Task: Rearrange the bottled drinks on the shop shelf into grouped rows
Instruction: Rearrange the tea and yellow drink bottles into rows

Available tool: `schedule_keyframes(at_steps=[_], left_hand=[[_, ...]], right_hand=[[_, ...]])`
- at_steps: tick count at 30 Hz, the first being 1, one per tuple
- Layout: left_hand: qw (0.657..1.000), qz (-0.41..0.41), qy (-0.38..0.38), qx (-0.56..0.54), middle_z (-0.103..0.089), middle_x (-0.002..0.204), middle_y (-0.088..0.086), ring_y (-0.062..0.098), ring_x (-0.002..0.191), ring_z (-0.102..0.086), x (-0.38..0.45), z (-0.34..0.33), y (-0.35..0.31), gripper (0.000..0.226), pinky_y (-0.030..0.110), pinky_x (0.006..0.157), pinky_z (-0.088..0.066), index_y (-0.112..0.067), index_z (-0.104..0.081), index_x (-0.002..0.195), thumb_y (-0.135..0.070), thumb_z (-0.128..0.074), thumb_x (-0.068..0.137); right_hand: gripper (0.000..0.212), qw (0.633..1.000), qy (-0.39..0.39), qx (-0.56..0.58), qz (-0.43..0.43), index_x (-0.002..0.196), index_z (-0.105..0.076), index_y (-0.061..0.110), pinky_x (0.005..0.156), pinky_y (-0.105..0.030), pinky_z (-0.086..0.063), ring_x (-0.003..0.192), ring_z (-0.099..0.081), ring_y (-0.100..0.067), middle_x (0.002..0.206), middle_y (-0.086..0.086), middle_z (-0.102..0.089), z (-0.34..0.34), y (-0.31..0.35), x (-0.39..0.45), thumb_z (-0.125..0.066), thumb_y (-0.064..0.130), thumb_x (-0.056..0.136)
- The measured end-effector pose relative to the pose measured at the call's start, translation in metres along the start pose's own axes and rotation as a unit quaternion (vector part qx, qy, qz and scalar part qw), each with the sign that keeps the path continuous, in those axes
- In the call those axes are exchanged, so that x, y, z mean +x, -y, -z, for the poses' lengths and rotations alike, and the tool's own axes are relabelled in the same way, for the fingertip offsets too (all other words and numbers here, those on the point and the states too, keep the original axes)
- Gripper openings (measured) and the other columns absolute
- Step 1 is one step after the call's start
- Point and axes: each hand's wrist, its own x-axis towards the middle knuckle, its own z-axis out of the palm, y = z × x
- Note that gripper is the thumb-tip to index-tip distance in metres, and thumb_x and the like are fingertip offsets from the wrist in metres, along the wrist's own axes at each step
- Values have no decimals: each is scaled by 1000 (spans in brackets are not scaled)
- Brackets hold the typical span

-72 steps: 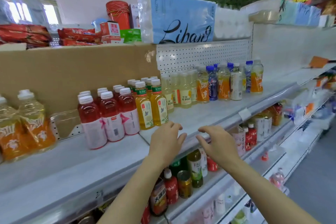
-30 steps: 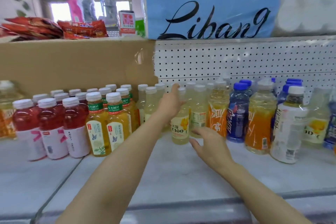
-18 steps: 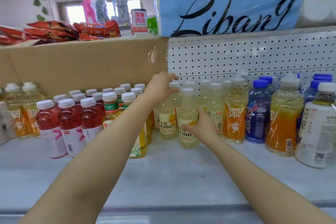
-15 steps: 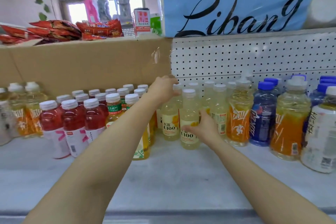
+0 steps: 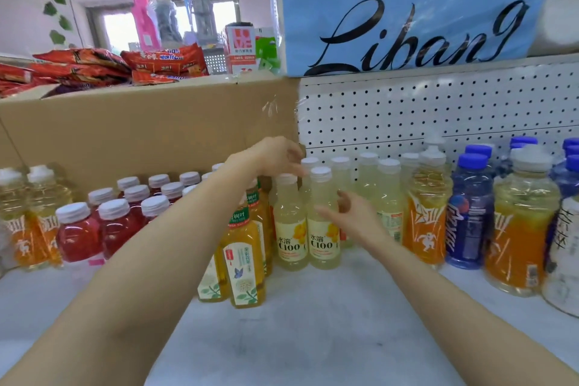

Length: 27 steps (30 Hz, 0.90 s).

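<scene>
The left hand hovered loosely curled over the pale lemon bottles, holding nothing, while the right hand reached open beside them.

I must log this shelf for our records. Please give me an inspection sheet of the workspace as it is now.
Surface: white shelf, bare at the front.
Job's things: two pale C100 bottles side by side in front; red drinks, green-label tea bottles, orange bottles, blue bottle.
Clutter: nothing seen.
Grippers: left hand over the bottle caps; right hand open beside a C100 bottle.
Cables: nothing seen.
Surroundings: cardboard box, pegboard, blue Libang pack.
</scene>
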Motion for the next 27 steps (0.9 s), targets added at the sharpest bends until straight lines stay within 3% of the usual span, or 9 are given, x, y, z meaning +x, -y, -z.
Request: schedule_keyframes(at_steps=[2, 5, 9, 13, 17, 21, 27], left_hand=[[998, 14, -58, -5, -68, 120, 0, 20, 107, -63, 10, 9, 6, 34, 37, 96, -52, -20, -68, 121, -38, -67, 93], [994, 74, -34, 70, -69, 109, 7, 26, 96, -66, 26, 4, 15, 29, 40, 90, -57, -12, -67, 116, -31, -66, 94], [993, 83, -13, 79, -68, 106, 11, 29, 95, -66, 41, -7, 20, 31, 42, 89, -57, -6, -65, 113, -31, -66, 94], [996, 72, 0, 56, -69, 109, 14, 31, 102, -66, 47, -6, 24, 32, 43, 92, -56, -2, -67, 111, -28, -70, 91], [998, 65, 6, 14, -71, 115, 15, 27, 100, -65, 49, -6, 35, 30, 42, 95, -55, -2, -71, 111, -25, -69, 92], [999, 46, -7, -9, -69, 116, 11, 27, 106, -64, 47, -10, 34, 30, 39, 95, -54, -4, -69, 116, -22, -69, 92], [999, 34, 3, -17, -66, 125, 10, 27, 112, -61, 47, -12, 34, 37, 36, 97, -51, -6, -65, 126, -21, -68, 93]], right_hand=[[65, 997, -63, -1, 49, 135, -50, 20, 91, -33, -51, 105, -59, -12, 117, 6, -62, 20, 24, 13, -65, 55, 83], [42, 983, -87, -104, 123, 122, -63, 19, 90, -31, -51, 100, -62, -11, 109, 4, -67, 38, 66, 49, -66, 41, 87], [27, 954, 16, -275, 117, 114, -69, 9, 89, -32, -52, 102, -64, -21, 114, -6, -68, 32, 104, 94, -66, 20, 89], [35, 919, 121, -370, 57, 110, -69, 5, 88, -37, -55, 100, -67, -27, 109, -12, -70, 13, 104, 117, -73, 28, 84], [36, 925, 87, -365, 62, 106, -69, 8, 79, -33, -52, 94, -63, -23, 101, -8, -68, -6, 92, 123, -79, 27, 77], [32, 935, 46, -350, 40, 91, -67, 7, 61, -30, -44, 79, -60, -23, 77, -4, -61, -9, 90, 125, -83, 27, 72], [30, 934, 5, -354, 42, 87, -66, 9, 60, -29, -47, 78, -63, -21, 84, -5, -66, -14, 83, 127, -84, 27, 71]])
